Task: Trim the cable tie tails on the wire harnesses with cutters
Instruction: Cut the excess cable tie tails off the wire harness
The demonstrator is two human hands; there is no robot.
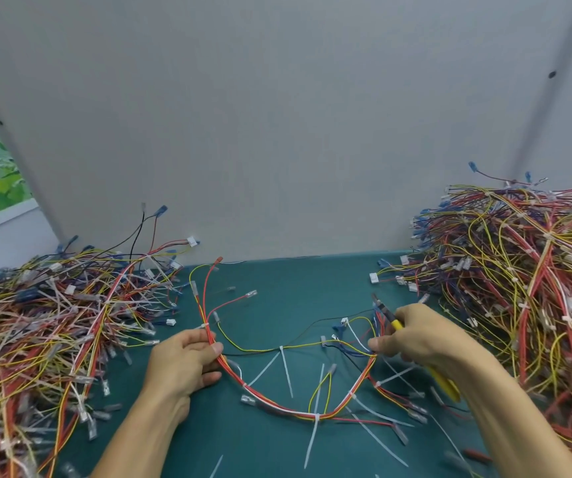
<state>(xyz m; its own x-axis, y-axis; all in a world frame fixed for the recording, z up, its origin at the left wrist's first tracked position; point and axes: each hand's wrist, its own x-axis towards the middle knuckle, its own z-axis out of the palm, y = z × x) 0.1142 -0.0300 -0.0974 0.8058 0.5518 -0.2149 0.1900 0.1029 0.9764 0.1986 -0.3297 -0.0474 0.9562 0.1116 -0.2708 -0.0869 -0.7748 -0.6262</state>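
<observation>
Teal counter (277, 291) meets a grey wall panel (277, 132) at the back. Heaps of harnesses crowd both sides, a lower left pile (53, 322) and a taller right pile (519, 288) pressing close to the right forearm. Between them one wire harness (295, 414) sags in a loop on the counter, white cable tie tails (286, 372) sticking out. The left hand (181, 363) has its fingers clamped on one end. The right hand (422, 336) pinches the other end while curled round yellow-handled cutters (386, 312), tip pointing toward the wall.
</observation>
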